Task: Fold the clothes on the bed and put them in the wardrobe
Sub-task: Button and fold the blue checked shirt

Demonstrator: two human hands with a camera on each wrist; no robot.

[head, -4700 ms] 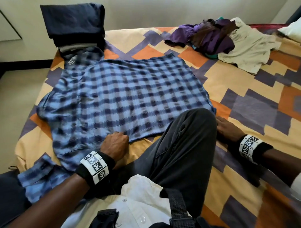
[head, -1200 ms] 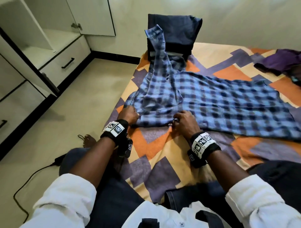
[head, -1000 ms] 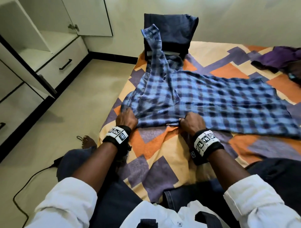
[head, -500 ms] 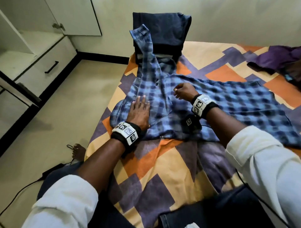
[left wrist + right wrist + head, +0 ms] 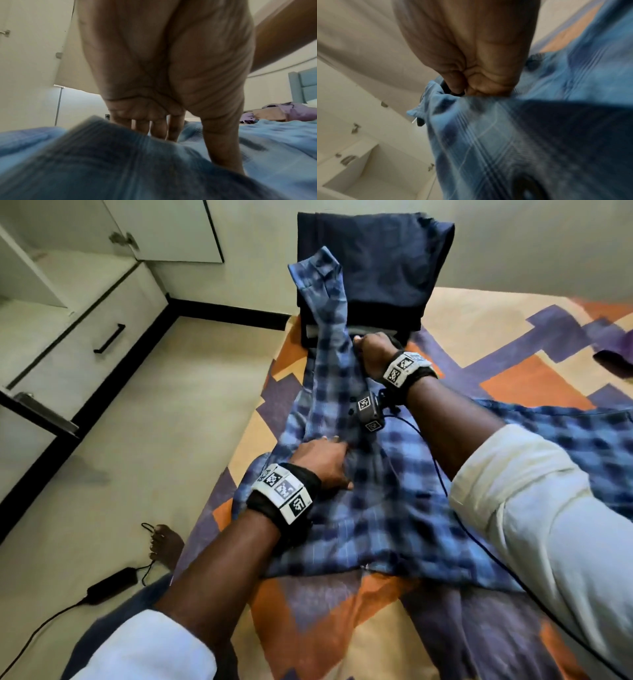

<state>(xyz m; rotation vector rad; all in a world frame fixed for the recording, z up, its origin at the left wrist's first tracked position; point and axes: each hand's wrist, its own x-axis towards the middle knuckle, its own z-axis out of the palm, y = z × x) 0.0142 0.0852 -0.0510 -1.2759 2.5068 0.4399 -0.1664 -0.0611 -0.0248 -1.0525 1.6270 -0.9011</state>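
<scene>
My left hand point(image 5: 323, 462) has slid up and now presses flat, fingers straight, on the folded side of the shirt point(image 5: 383, 508) spread on the bed point(image 5: 342, 621). My right hand point(image 5: 375, 354) has reached further, pinching the sleeve point(image 5: 330, 313), so I judge the sleeve fold comes next. Sleeve runs lengthwise away from me, cuff against the folded pile point(image 5: 373, 261).

Home bedroom, patterned bed point(image 5: 479, 313), white wardrobe point(image 5: 68, 313)

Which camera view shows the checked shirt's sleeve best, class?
The head view: the sleeve runs whole from the left hand up onto the folded dark clothes. Right wrist shows only the pinched fold; left wrist only blurred cloth.
</scene>
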